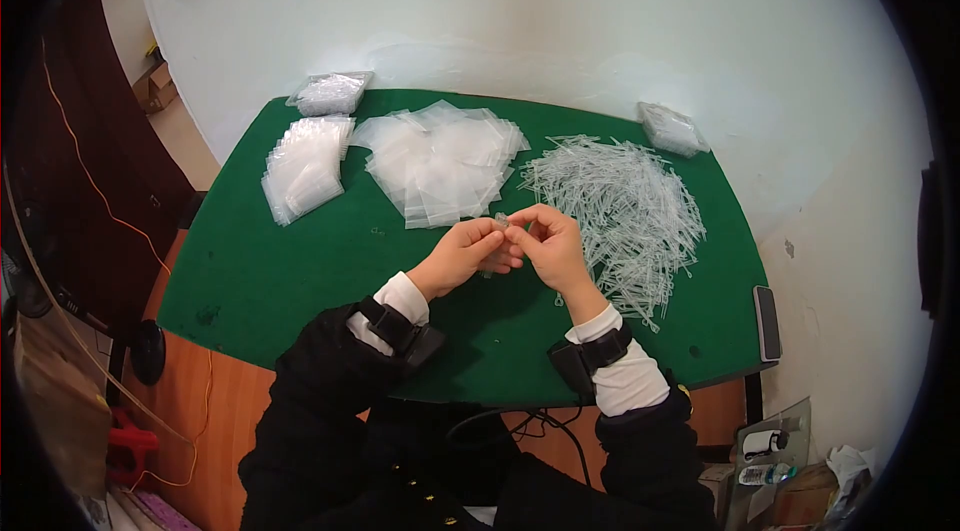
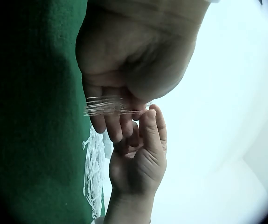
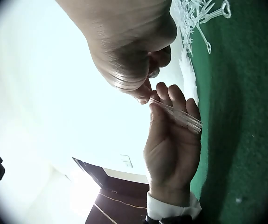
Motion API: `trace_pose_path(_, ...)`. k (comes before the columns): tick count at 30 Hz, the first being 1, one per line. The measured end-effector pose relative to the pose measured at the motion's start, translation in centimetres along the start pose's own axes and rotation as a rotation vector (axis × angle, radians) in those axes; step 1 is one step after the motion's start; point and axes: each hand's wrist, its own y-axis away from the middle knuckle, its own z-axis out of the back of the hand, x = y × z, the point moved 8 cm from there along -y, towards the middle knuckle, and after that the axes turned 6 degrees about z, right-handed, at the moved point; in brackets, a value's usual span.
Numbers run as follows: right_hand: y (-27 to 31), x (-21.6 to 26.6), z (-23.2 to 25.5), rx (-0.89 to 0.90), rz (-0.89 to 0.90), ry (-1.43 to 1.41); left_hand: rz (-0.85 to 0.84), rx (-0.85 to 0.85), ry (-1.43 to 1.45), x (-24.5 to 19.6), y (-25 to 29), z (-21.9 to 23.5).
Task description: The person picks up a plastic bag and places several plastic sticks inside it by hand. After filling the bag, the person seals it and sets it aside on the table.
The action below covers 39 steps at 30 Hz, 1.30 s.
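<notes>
The left hand [image 1: 462, 257] pinches a bundle of thin clear plastic sticks [image 2: 103, 107], which lies across its fingers. The right hand [image 1: 552, 249] pinches the bundle's end. Both hands are above the green desk [image 1: 300, 296], between loose stick pile [image 1: 635, 216] and clear bags [image 1: 440, 166].

From where I'm standing, the table top [image 1: 300, 281] is looking deep green. The thin sticks [image 1: 620, 211] are showing clear and whitish, and the flat bags [image 1: 440, 166] are looking milky white — a bit see-through. Black sleeves [image 1: 325, 371] are meeting white cuffs [image 1: 635, 383]. The floor [image 1: 228, 411] is looking orange-brown — the wall [image 1: 450, 21], pale grey-white.
</notes>
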Motion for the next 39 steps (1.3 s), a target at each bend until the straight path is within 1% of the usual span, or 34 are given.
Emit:
trace_pose_path(1,0.0,0.2,0.1,-0.006,0.023,0.037,-0.015,0.002,-0.014,-0.1,0.0,0.0)
trace_pose_path(9,-0.1,1.6,0.5,-0.067,0.150,0.044,-0.084,-0.010,-0.069,-0.6,0.1,-0.2)
trace_pose_path(13,-0.1,1.9,0.6,-0.082,0.170,0.052,-0.100,0.012,-0.070,-0.8,0.2,-0.5)
trace_pose_path(18,-0.1,1.8,0.6,-0.080,0.172,0.061,-0.086,0.034,-0.078,-0.9,0.3,-0.6)
trace_pose_path(21,0.0,1.5,0.8,-0.130,0.128,0.046,-0.083,0.030,-0.085,-0.9,0.3,-0.6)
trace_pose_path(30,0.1,1.6,1.1,-0.156,0.144,0.114,-0.068,0.046,-0.082,-0.7,0.3,-0.6)
trace_pose_path(37,0.1,0.7,1.0,-0.160,0.031,0.065,-0.057,0.006,-0.077,-0.6,0.2,-0.3)
trace_pose_path(39,0.1,0.6,1.0,-0.152,0.026,0.069,-0.055,0.003,-0.078,-0.6,0.2,-0.3)
